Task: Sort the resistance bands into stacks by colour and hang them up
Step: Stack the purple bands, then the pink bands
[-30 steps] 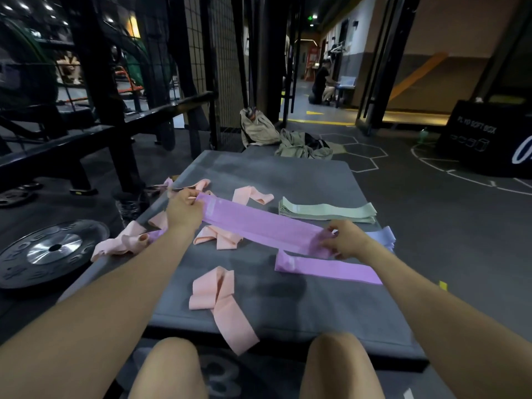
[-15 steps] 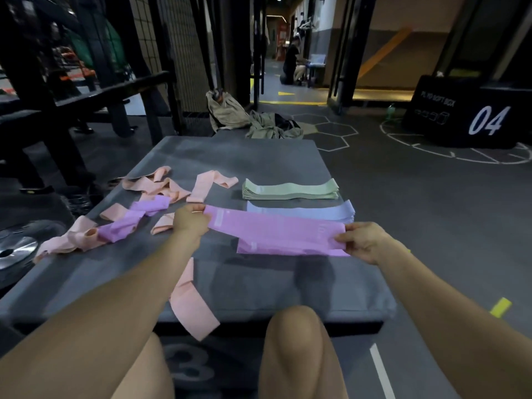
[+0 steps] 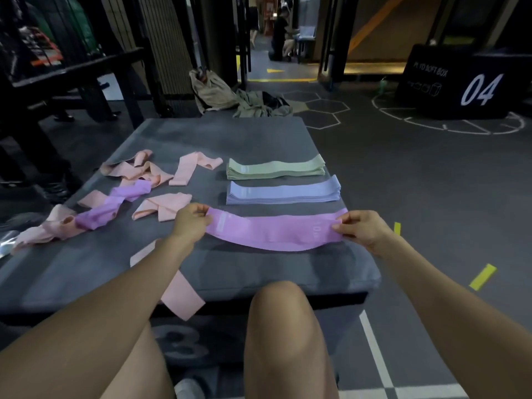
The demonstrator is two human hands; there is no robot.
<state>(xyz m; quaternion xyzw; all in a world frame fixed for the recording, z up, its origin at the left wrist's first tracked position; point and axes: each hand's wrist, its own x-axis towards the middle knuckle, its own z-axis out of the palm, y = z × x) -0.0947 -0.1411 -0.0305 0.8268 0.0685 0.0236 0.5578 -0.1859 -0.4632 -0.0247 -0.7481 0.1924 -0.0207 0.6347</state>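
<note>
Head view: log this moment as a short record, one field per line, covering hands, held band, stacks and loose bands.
left hand: pinches the left end of the purple band
right hand: pinches its right end
purple band: stretched flat between both hands, sagging over the grey mat
green stack: folded, farthest on the mat's right side
blue stack: folded, just nearer than the green
loose purple band: crumpled at left among the pink ones
loose pink bands: unsorted at left; one hangs over the near edge

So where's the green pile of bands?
The neat stack of pale green fabric resistance bands lies toward the far right of the grey padded mat, just beyond the stack of light blue bands.
</note>
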